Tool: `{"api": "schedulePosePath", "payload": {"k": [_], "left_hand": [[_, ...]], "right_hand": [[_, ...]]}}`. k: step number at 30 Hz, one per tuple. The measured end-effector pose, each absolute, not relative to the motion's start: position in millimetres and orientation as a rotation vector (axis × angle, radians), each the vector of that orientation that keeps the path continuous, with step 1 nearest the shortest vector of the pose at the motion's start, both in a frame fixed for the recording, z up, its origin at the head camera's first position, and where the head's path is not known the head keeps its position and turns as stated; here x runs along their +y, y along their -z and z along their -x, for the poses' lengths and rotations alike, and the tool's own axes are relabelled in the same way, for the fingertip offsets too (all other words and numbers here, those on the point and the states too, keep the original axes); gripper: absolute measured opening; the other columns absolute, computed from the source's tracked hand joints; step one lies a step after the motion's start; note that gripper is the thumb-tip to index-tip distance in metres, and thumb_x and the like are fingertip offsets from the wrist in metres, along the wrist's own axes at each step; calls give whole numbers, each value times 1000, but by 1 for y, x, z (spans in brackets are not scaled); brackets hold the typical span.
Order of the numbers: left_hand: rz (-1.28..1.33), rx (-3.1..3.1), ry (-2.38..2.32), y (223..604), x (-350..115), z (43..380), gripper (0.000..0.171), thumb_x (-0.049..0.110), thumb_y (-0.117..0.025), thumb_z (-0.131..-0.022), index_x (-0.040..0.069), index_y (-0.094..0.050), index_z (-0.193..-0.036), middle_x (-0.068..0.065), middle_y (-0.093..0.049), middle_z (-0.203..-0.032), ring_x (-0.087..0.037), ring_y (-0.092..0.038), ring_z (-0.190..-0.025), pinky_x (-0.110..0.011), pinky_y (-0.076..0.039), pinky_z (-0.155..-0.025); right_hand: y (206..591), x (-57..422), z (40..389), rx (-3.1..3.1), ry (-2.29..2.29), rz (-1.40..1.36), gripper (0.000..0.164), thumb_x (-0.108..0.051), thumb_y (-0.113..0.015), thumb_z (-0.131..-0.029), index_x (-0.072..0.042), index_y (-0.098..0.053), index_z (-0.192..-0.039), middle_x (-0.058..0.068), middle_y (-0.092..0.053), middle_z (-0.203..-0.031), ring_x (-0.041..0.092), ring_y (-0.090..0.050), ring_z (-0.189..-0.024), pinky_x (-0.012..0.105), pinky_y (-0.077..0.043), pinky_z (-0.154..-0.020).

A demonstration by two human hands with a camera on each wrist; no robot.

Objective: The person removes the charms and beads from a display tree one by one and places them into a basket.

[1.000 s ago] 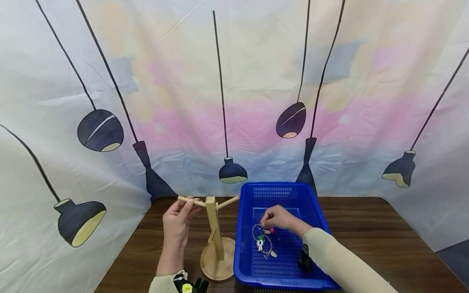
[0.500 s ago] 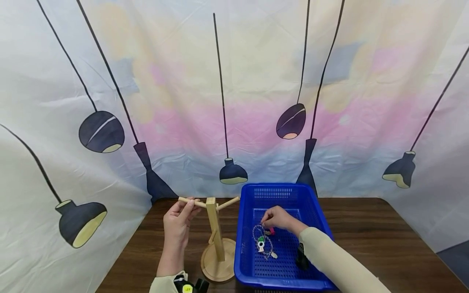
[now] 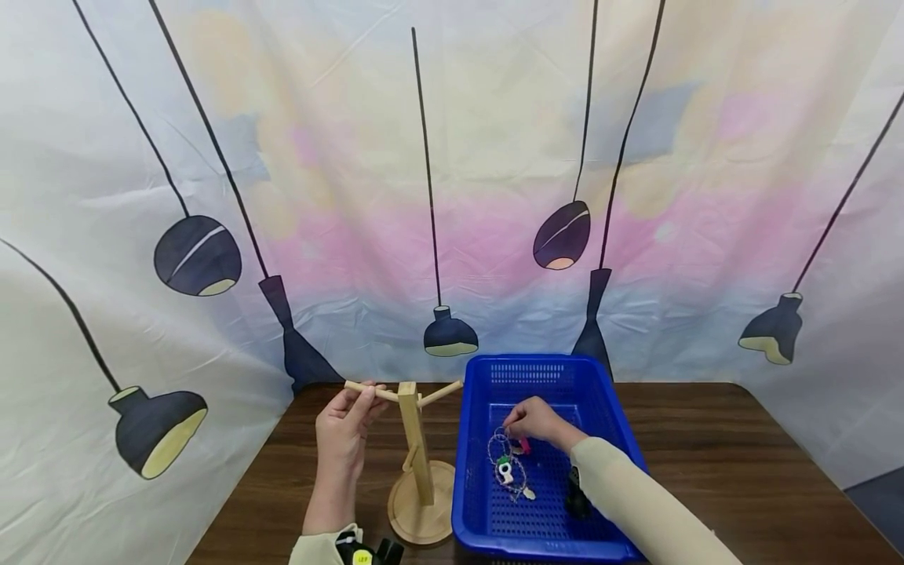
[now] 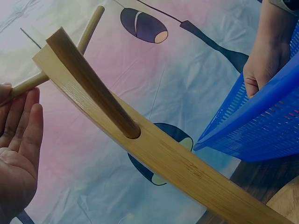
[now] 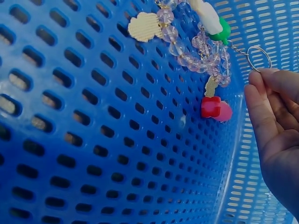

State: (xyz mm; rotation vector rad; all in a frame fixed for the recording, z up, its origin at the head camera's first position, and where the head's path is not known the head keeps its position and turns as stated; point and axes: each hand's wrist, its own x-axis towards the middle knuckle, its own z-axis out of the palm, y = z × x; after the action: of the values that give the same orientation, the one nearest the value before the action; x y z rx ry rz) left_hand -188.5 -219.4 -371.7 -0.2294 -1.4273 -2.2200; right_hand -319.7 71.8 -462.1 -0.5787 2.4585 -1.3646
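My left hand [image 3: 340, 439] pinches the upper left peg of a wooden stand [image 3: 415, 443] between thumb and fingers. The stand is upright on a round base, with more pegs on its post. Inside the blue basket [image 3: 537, 360], my right hand [image 3: 542, 422] pinches a metal key ring [image 5: 270, 57] with thumb and forefinger. A short chain joins that ring to a keychain charm in green [image 5: 224, 31] and white [image 3: 504, 472]. Clear beaded bracelets [image 5: 205, 61] with pale flat charms lie around it. Close by are red [image 5: 211, 107] and pink [image 5: 225, 112] pieces.
The basket stands right of the wooden stand's base [image 3: 402, 522] on a dark wooden table [image 3: 706, 455]. Its slotted walls rise around my right hand. A cloth backdrop [image 3: 367, 329] printed with lamps hangs behind the table.
My right hand stays nearly in place while its forearm shifts left. Beneath it, the white and green charm has turned and moved slightly right. My left hand keeps its hold on the peg.
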Motion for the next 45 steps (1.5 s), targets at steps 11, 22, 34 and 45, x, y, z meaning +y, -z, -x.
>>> {"api": "schedulePosePath", "payload": {"k": [11, 22, 34, 45], "left_hand": [[217, -1429, 2219, 373, -220, 190, 26, -2, -61, -100, 16, -78, -92, 6, -80, -88, -3, -76, -82, -19, -64, -77], [205, -1432, 2222, 373, -220, 189, 27, -2, -60, -101, 17, -77, -92, 7, -79, -87, -3, -76, -82, -19, -64, -77], [275, -1393, 2240, 373, -220, 188, 28, -3, -60, -100, 16, -78, -92, 6, -80, -88, -3, -76, -82, -18, -64, -77], [276, -1397, 2234, 374, -220, 189, 29, -3, -60, -100, 17, -79, -93, 5, -80, -89, -3, -76, -82, -18, -64, -77]], "right_hand": [[467, 66, 323, 2469, 1344, 587, 12, 1, -70, -91, 9, -76, -97, 23, -78, -93, 26, -76, -81, 37, -66, -73], [473, 62, 323, 2478, 1308, 611, 10, 3, -70, -89, 9, -77, -94, 21, -78, -89, 19, -75, -76, 35, -65, -71], [475, 58, 319, 2499, 1272, 652, 9, 7, -69, -88, 10, -77, -90, 20, -77, -82, 12, -60, -59, 28, -53, -55], [480, 56, 321, 2518, 1264, 690, 8, 8, -70, -87, 8, -78, -87, 14, -73, -72, 11, -46, -53, 21, -39, -52]]}}
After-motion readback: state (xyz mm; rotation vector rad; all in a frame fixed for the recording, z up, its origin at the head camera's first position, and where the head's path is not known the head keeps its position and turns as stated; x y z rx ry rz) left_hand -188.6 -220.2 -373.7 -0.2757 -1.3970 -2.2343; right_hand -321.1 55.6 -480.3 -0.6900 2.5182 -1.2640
